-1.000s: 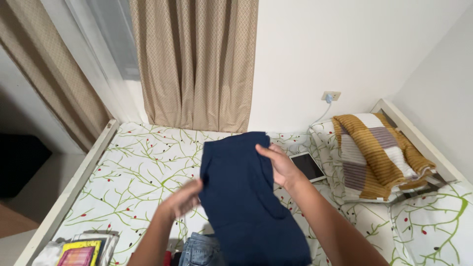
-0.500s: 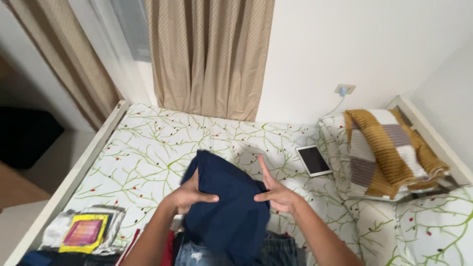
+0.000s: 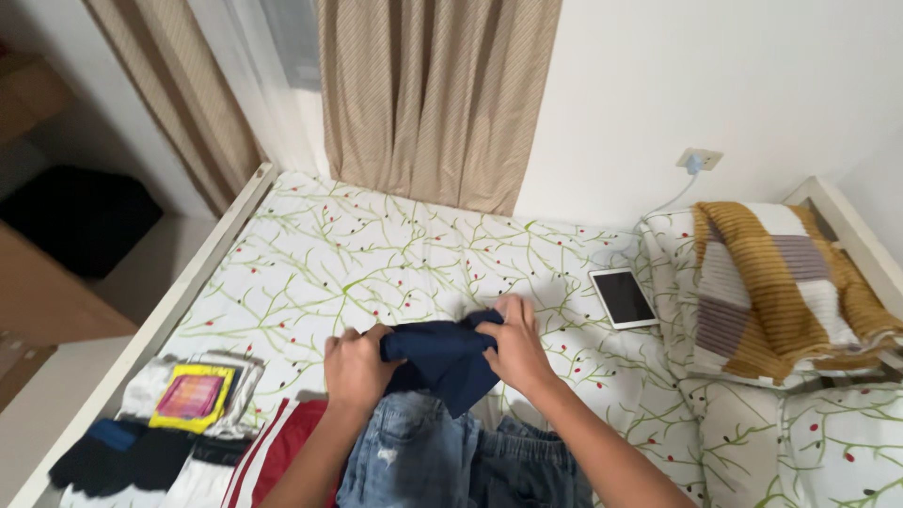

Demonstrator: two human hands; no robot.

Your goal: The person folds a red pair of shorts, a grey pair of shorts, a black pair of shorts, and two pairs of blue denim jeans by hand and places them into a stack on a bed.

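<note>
Both my hands grip a dark navy garment [image 3: 442, 356], folded into a small bundle low over the bed. My left hand [image 3: 356, 367] holds its left side and my right hand [image 3: 513, 346] holds its right side. Just below the bundle lies a pair of light blue jeans [image 3: 423, 461], with a red and white garment [image 3: 282, 452] beside it on the left. The bed sheet [image 3: 376, 263] is white with green branches and red dots.
A stack of folded clothes topped by a yellow and pink print [image 3: 193, 395] and dark items [image 3: 113, 456] sits at the lower left. A white tablet [image 3: 624, 297] lies by a pillow bearing a mustard striped blanket [image 3: 771, 282]. Beige curtains [image 3: 433, 103] hang behind the bed.
The navy garment went from held up and hanging open to a small folded bundle lowered near the bed. Both hands came down and together; the view tilted down and shifted left.
</note>
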